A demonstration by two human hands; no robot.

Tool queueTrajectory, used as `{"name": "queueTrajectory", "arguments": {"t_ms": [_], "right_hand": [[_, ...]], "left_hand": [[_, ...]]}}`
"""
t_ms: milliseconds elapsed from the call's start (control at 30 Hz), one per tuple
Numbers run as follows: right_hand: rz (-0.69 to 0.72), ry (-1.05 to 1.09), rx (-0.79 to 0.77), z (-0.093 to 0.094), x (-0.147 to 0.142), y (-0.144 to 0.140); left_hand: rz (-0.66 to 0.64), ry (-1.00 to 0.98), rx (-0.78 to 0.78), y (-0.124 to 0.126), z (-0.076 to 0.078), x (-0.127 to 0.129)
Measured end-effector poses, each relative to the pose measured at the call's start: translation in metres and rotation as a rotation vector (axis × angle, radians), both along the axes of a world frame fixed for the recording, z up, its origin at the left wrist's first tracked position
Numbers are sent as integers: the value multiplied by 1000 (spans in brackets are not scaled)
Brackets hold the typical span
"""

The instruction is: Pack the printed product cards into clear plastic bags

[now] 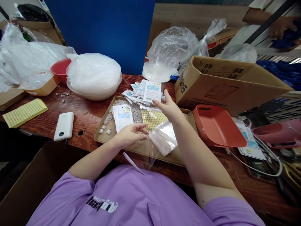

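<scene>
My left hand (133,135) is over the front of a shallow cardboard tray (98,135), its fingertips pinched at the edge of a clear plastic bag (152,157) that hangs toward my lap. Beside it lies a stack of white printed cards (123,116). My right hand (169,108) is raised with thumb and fingers apart, next to a pile of bagged cards (152,91) at the tray's back. Between the hands are a yellow sticker sheet (154,120) and a stack of clear bags (164,138). Small whitish pieces (136,113) are spread in the tray.
An orange-red bin (219,125) and a large carton (232,84) stand right. On the left are a filled white bag (94,72) in a bowl, a power bank (64,126) and a yellow sticker sheet (25,113). Another person's hand (282,28) shows at upper right.
</scene>
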State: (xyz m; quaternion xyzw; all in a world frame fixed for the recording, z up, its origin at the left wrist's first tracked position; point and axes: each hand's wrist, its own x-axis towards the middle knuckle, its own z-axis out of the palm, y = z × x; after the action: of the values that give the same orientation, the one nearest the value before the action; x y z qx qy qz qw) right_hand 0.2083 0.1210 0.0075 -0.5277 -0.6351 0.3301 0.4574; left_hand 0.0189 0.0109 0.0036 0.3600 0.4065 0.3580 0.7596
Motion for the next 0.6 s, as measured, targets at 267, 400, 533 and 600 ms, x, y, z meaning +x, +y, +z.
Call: {"name": "queueTrajectory", "arguments": {"t_ms": [267, 400, 533, 600], "right_hand": [[135, -402, 36, -13, -26, -21], [549, -666, 214, -24, -66, -60], [705, -1004, 303, -28, -95, -82], [717, -1111, 308, -25, -98, -84]], "left_hand": [[143, 63, 131, -7, 35, -72], [346, 16, 222, -4, 52, -104], [586, -47, 195, 22, 47, -121], [675, -87, 134, 41, 44, -131]]}}
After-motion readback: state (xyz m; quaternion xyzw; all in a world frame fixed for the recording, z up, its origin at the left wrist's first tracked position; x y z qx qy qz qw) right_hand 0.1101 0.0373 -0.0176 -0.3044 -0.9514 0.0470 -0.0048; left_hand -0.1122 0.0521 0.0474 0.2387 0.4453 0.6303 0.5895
